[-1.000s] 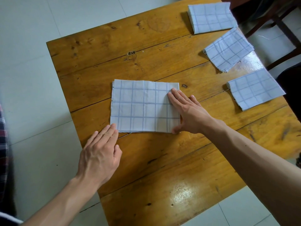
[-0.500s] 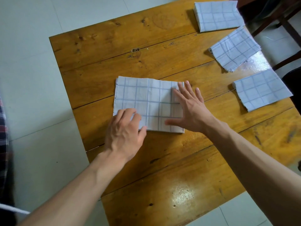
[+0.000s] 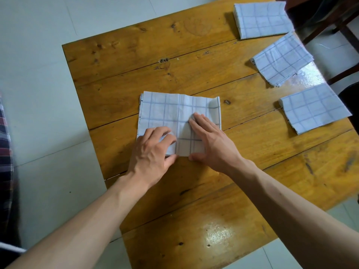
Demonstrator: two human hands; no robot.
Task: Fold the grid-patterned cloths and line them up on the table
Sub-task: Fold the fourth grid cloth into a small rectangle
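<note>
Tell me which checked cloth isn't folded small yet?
The cloth in the middle of the table, under both hands. It is wider than the three small folded cloths along the right edge.

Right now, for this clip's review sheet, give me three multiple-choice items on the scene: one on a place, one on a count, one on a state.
1. Where do the finished folded cloths lie?
A. along the table's right edge
B. on the floor
C. stacked under the hands

2. How many grid-patterned cloths are on the table in all?
A. two
B. four
C. six

3. What is the left hand doing?
A. hanging off the table
B. lying flat on bare wood
C. gripping the near left part of the cloth being folded

Answers: 1 A, the far folded cloth, middle folded cloth and near folded cloth run down the right side of the table. 2 B, those three plus the cloth being folded. 3 C, the left hand has fingers curled on that cloth, while the right hand presses it flat.
</note>
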